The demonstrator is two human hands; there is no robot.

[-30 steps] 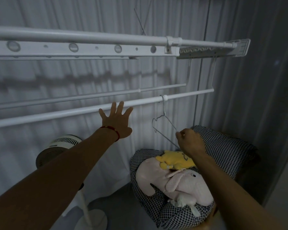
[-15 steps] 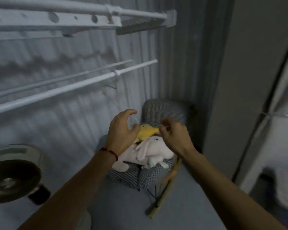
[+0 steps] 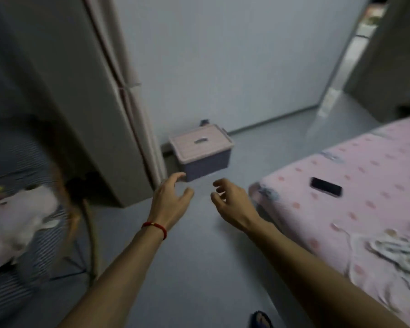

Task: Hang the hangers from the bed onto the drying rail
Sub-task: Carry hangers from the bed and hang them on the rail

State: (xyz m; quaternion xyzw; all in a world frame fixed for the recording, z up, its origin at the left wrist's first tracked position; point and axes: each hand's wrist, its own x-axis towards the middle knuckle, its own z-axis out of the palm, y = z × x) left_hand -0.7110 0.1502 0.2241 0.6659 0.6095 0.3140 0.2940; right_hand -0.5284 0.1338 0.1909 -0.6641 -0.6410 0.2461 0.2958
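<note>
The bed (image 3: pixel 369 185) with a pink dotted sheet fills the right side. A blurred pile of thin wire hangers (image 3: pixel 393 252) lies on it near the right edge. My left hand (image 3: pixel 171 200), with a red string at the wrist, and my right hand (image 3: pixel 232 202) hang in front of me over the floor, fingers loosely curled, holding nothing. The right hand is just left of the bed's corner. The drying rail is out of view.
A black phone (image 3: pixel 326 186) lies on the bed. A lidded storage box (image 3: pixel 201 152) stands on the floor by the wall. A grey cabinet (image 3: pixel 81 114) rises at left, and a checked chair with plush toys (image 3: pixel 17 223) is at far left. A doorway (image 3: pixel 341 79) opens at back right.
My view has swung right from the rail and chair to the bed. The right hand let go of the hanger on the rail, and both hands dropped, empty.
</note>
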